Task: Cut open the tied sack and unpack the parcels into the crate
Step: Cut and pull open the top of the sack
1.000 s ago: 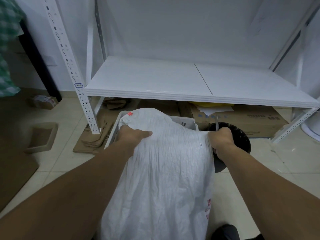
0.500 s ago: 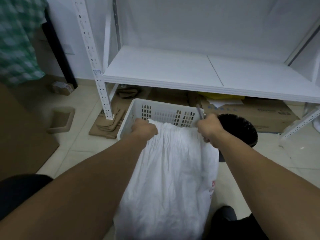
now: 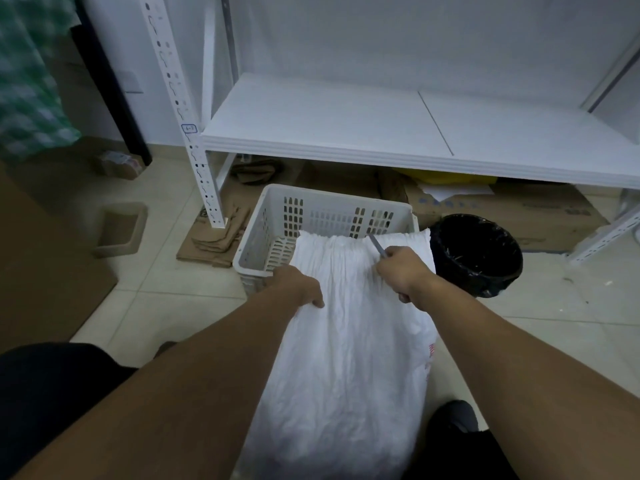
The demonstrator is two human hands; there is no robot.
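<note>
A white woven sack [image 3: 349, 358] lies in front of me, its far end draped over the near rim of a white slotted crate [image 3: 273, 216]. My left hand [image 3: 299, 285] grips the sack's left edge by the crate's near corner. My right hand [image 3: 401, 268] holds a slim grey cutter [image 3: 375, 244], whose tip points up over the sack's far end, and it rests on the sack's right side. No parcels show; the sack hides its contents and most of the crate's inside.
A black-lined round bin [image 3: 476, 254] stands right of the crate. A white metal shelf [image 3: 381, 133] runs behind, with flattened cardboard boxes [image 3: 512, 213] under it. A shallow cardboard tray [image 3: 119, 230] and a large brown board [image 3: 45, 265] lie on the tiled floor at left.
The sack's raised far end has come down from above the crate onto its near rim. Both hands drew back towards me along the sack, and the crate's far wall now shows.
</note>
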